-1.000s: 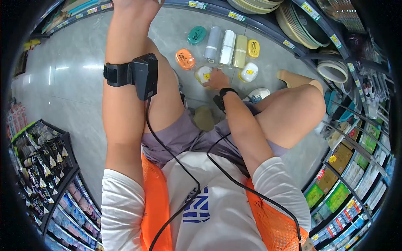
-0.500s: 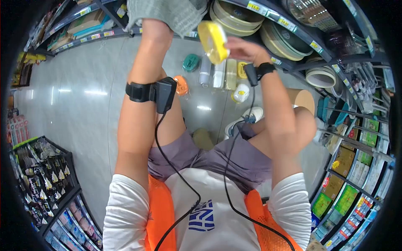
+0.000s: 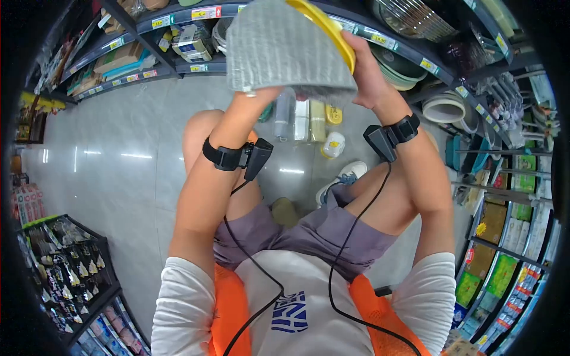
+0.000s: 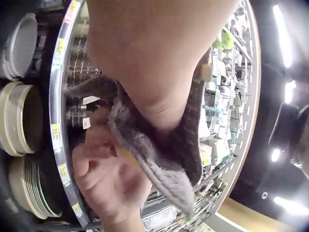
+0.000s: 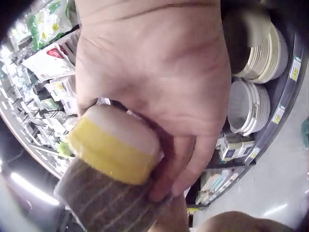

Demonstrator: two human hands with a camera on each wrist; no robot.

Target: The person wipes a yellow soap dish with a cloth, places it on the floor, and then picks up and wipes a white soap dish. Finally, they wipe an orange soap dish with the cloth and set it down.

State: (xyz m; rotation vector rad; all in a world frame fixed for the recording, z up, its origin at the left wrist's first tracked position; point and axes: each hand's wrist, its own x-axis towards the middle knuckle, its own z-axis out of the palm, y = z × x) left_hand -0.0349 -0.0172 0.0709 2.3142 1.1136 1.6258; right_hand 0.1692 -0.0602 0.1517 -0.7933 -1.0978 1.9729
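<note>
Grey striped cloth [image 3: 285, 53] hangs high at the top of the head view. My left hand [image 3: 264, 95] goes into it, its fingers hidden; the left wrist view shows the wrist entering the cloth's [image 4: 154, 169] opening. My right hand [image 3: 373, 74] grips a yellow-and-white box [image 5: 113, 150] at the cloth's right side, with fingers curled round the box. In the right wrist view, striped cloth [image 5: 101, 193] lies right against the box's lower side. On the floor are a grey roll [image 3: 284, 115], a white roll [image 3: 301, 120], a yellowish roll [image 3: 317, 121], a yellow box [image 3: 334, 114] and a white box [image 3: 333, 145].
Shelves with stacked bowls [image 3: 398, 68] and white tubs [image 3: 444, 109] curve along the top and right. A low rack of black packets [image 3: 68, 267] stands at the left. My bent legs and a shoe [image 3: 350, 175] flank the grey floor [image 3: 119, 178]; cables run from both wrists.
My right hand took the yellow-and-white box from the floor and raised it to the cloth. My left hand and the cloth have come further into view, and the two hands are now close together.
</note>
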